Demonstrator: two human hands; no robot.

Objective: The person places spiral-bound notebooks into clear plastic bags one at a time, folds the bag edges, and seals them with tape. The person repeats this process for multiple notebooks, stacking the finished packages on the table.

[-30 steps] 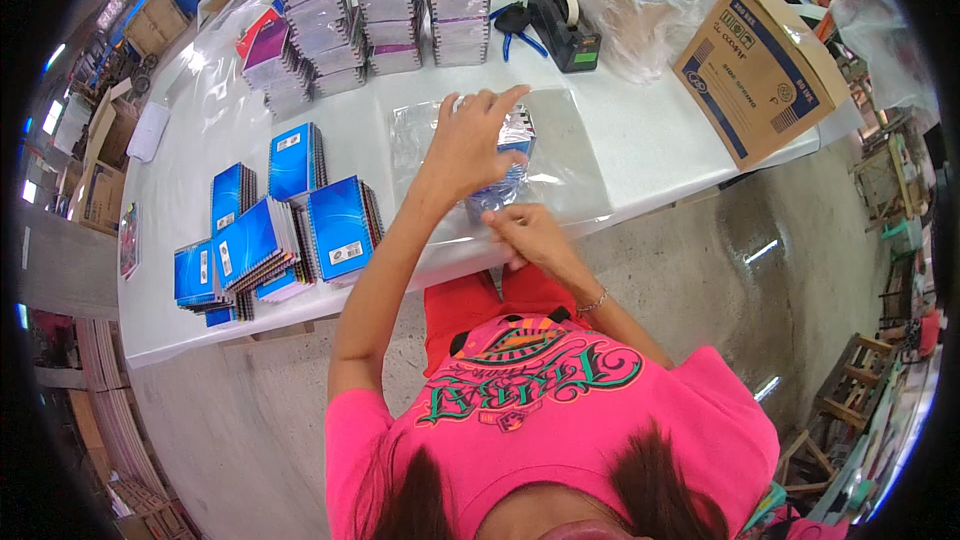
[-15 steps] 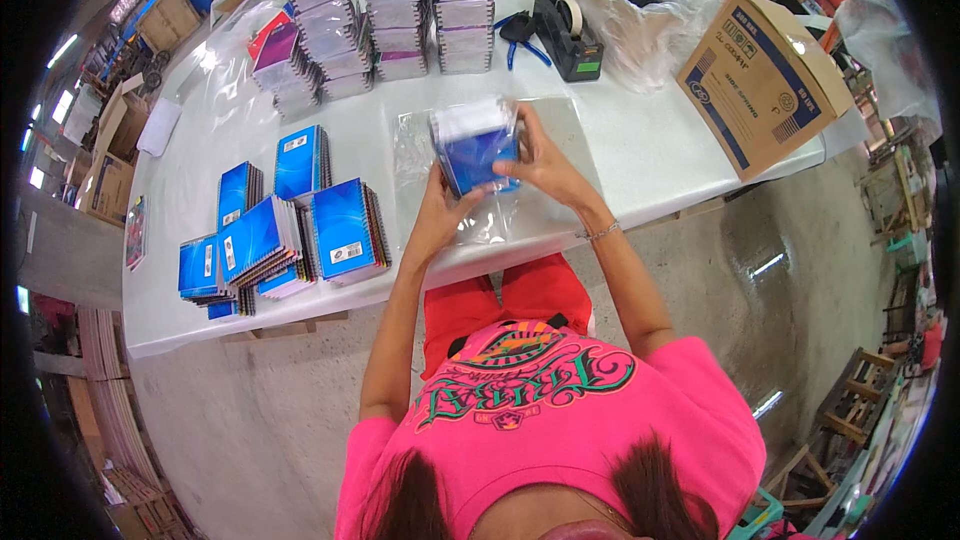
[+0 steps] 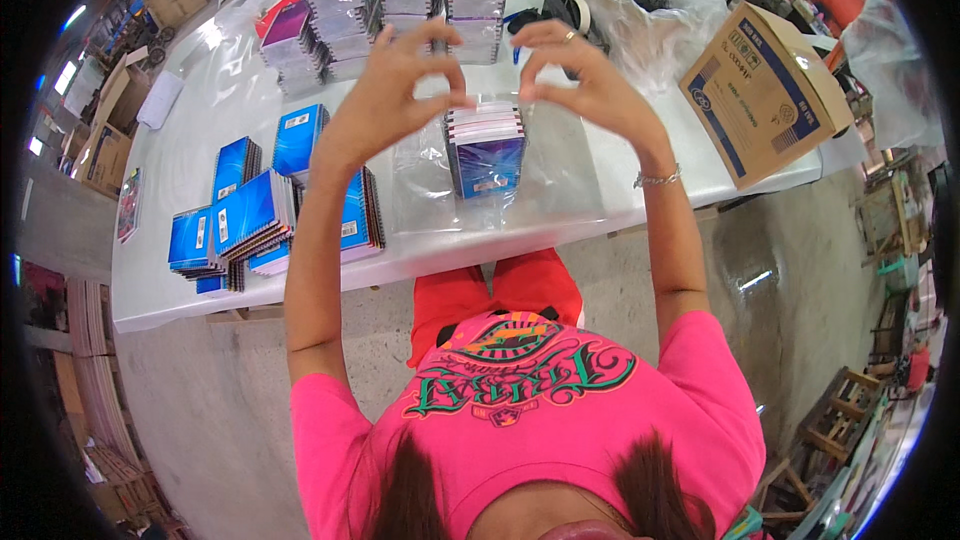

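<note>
A small stack of blue spiral notebooks (image 3: pixel 490 168) lies on a clear plastic sheet or bag (image 3: pixel 570 185) at the middle of the table, its white page edges and binding facing away from me. My left hand (image 3: pixel 408 90) is raised beyond its far left corner, thumb and forefinger pinched together. Opposite it, my right hand (image 3: pixel 588 80) makes the same pinch at the far right corner. Thin clear film shows faintly by the fingertips; the pinched edges themselves are hard to make out. Neither hand touches the notebooks' covers.
More blue notebooks (image 3: pixel 250 215) lie in piles at the left. Tall stacks of wrapped notebooks (image 3: pixel 405 0) stand along the back. A tape dispenser (image 3: pixel 580 20) is partly hidden behind my right hand. Farther right are a crumpled plastic bag (image 3: pixel 640 45) and a cardboard box (image 3: pixel 750 100).
Both hands have let go of the notebook stack and moved up and apart to its far end, fingers now pinched. The stack now rests on the table, slightly nearer me.
</note>
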